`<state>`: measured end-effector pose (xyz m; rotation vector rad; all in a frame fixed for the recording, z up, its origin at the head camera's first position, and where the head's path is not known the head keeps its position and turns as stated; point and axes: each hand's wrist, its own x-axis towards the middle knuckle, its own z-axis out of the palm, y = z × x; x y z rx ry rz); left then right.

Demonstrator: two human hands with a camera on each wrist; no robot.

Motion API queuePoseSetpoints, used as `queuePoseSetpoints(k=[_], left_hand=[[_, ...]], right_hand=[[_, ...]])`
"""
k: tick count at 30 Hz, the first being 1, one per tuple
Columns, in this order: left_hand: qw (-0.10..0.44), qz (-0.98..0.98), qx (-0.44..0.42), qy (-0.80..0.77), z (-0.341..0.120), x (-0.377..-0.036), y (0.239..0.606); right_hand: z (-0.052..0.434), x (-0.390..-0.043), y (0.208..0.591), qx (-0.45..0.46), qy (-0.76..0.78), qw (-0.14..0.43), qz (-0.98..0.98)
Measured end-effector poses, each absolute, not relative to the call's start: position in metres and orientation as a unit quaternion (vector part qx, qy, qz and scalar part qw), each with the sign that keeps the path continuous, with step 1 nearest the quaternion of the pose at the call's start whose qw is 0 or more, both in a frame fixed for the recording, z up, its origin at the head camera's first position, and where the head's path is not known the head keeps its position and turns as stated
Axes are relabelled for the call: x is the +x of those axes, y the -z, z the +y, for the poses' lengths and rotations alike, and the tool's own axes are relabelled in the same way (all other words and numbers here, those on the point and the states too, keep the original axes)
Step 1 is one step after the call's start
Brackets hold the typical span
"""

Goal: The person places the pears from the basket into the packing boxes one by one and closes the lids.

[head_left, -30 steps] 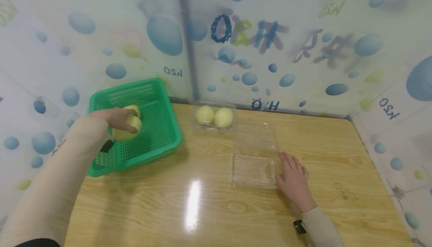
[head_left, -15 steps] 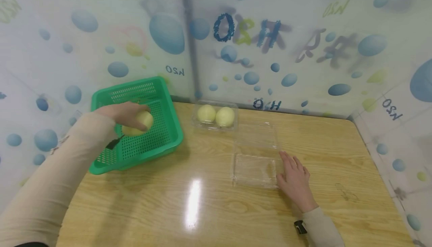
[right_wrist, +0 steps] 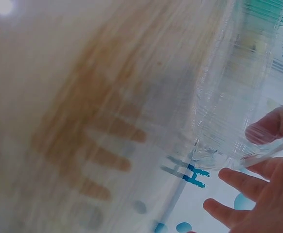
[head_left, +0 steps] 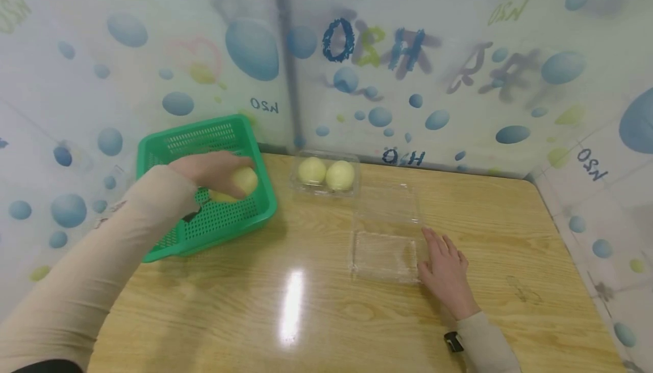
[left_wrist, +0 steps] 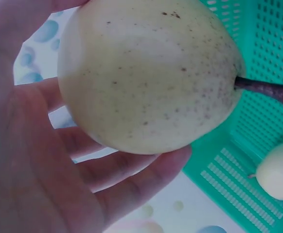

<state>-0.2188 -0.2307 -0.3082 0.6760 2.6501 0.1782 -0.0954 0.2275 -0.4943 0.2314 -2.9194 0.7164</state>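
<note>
My left hand (head_left: 216, 170) holds a pale yellow pear (left_wrist: 151, 77) above the green basket (head_left: 267, 206). The fingers curl round the fruit, and its dark stem points away from the palm. Another pear (left_wrist: 280, 172) lies in the basket in the left wrist view; in the head view my hand and arm cover that part. At the right, a clear plastic clamshell box (head_left: 385, 257) lies opened flat on the table. My right hand (head_left: 446, 274) is at its right edge. In the right wrist view, thumb and index finger pinch the rim of the box.
A second clear box (head_left: 326, 190) with two pears (head_left: 325, 174) in it stands against the back wall, right of the basket. The wooden table (head_left: 326, 316) is bounded by printed wall sheets (head_left: 433, 106) at the back and sides.
My left hand has moved right across the basket with the pear in its grip. The right hand stays at the edge of the opened box.
</note>
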Motion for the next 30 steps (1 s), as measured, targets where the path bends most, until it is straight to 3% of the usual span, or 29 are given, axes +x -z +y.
queuePoseSetpoints(k=[30], left_hand=[[0.186, 0.896, 0.402, -0.032, -0.141, -0.202, 0.324]], right_hand=[[0.228, -0.096, 0.492, 0.077, -0.238, 0.057, -0.966]])
